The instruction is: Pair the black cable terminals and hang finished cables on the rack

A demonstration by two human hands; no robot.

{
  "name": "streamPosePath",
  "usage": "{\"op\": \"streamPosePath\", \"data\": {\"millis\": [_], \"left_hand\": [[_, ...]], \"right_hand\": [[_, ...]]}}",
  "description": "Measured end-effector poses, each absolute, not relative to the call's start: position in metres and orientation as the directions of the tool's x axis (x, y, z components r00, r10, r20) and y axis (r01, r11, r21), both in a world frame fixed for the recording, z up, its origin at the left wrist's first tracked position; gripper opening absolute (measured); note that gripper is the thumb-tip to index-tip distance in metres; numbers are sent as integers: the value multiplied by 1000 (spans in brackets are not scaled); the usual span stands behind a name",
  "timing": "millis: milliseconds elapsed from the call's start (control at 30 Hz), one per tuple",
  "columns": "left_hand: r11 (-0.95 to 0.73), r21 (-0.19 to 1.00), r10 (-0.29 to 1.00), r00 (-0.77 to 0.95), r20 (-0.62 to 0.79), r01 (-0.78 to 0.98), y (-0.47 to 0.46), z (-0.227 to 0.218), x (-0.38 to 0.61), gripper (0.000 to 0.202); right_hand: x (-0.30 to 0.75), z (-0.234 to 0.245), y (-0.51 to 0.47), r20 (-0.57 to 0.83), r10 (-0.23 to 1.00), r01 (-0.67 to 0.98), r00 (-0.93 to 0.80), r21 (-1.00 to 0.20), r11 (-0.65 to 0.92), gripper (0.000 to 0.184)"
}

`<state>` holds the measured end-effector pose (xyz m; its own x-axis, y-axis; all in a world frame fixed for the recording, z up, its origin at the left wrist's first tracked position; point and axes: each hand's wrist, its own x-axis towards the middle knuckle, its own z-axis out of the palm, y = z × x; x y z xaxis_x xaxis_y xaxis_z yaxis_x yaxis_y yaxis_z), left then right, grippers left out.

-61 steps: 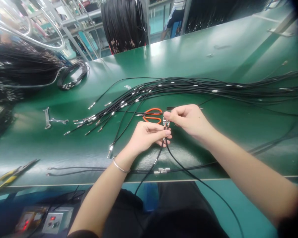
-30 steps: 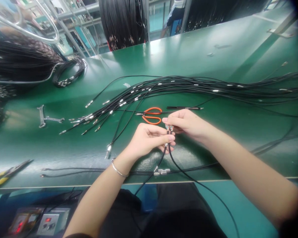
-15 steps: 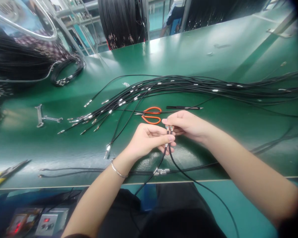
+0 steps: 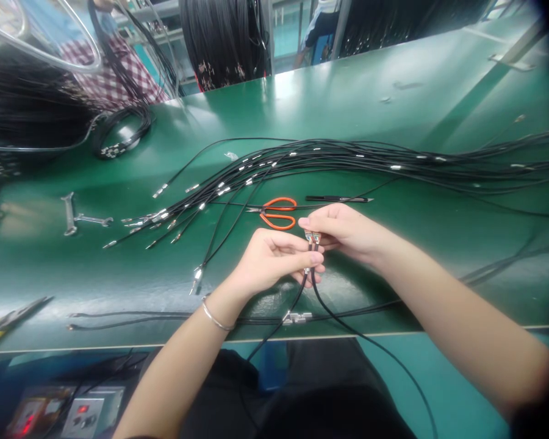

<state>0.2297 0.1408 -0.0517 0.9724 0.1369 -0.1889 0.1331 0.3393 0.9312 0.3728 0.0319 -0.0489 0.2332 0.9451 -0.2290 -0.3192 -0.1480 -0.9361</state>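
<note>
Two black cables (image 4: 318, 291) run up between my hands, side by side, with their metal-tipped ends uppermost. My left hand (image 4: 281, 259) pinches both cables just below the ends, thumb across the front. At the top, my right hand (image 4: 332, 224) grips a small connector piece (image 4: 312, 235) at the cable ends; its fingertips partly hide it. The cables hang below and bend over the table edge. Just beyond my hands lie orange-handled scissors (image 4: 279, 213) and a black craft knife (image 4: 338, 199). More black cables (image 4: 150, 316) with clear sleeves lie below my left wrist.
A long bundle of black cables (image 4: 348, 155) with white labels stretches across the green table (image 4: 439, 85). Two wrenches (image 4: 69, 213) and yellow-handled pliers (image 4: 13, 320) lie at left. A coiled cable (image 4: 146, 125) rests near a person in a checkered garment (image 4: 132, 73).
My hands hold nearly the same pose on the cables and connector. At the back left, the person in the checkered garment has come further into view, near dark cables.
</note>
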Motion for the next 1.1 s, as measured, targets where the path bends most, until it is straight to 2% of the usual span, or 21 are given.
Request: {"op": "streamPosePath", "data": {"millis": [600, 833, 1100], "left_hand": [[371, 920, 131, 973, -188, 128, 141, -52, 229, 17], [358, 924, 140, 971, -192, 132, 141, -53, 229, 19], [339, 929, 148, 966, -211, 151, 142, -54, 229, 22]], "right_hand": [[373, -47, 31, -247, 949, -375, 194, -913, -160, 50], [371, -47, 31, -277, 937, -390, 211, -903, -179, 48], [372, -50, 32, -317, 936, -437, 154, -871, -223, 47]]}}
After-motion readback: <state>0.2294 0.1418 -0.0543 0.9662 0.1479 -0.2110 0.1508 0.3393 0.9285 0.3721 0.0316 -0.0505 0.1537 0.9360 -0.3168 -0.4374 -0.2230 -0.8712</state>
